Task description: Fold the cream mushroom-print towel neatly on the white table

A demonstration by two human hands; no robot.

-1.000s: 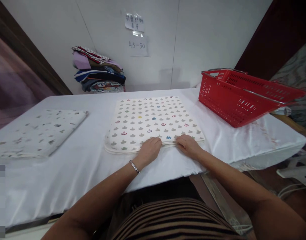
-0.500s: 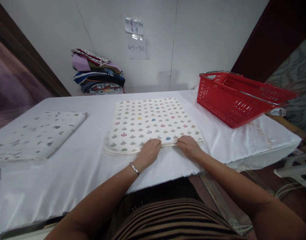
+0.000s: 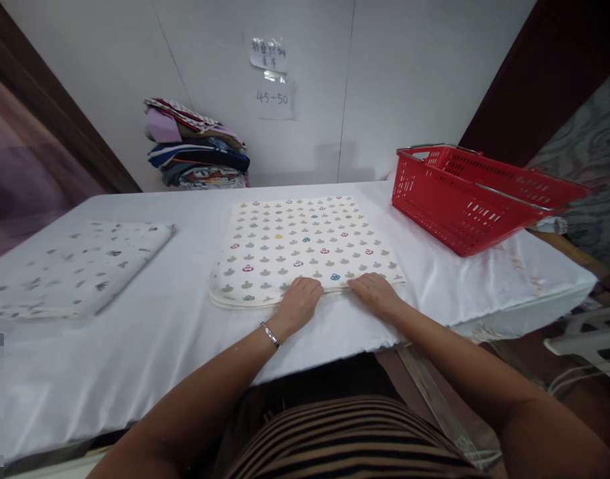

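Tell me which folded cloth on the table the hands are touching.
The cream cloth with grey and coloured motifs in the middle; left hand and right hand rest on its near edge. The speckled white cloth lies apart, untouched.

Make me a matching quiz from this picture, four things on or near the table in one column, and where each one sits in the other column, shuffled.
Things:
1. red basket
2. patterned folded cloth
3. pale folded cloth
4. stack of coloured fabrics

Places:
A. left part of the table
B. against the wall, at the far left
C. far right part of the table
D. middle of the table, near edge under the left hand and right hand

Pairs: 1-C, 2-D, 3-A, 4-B
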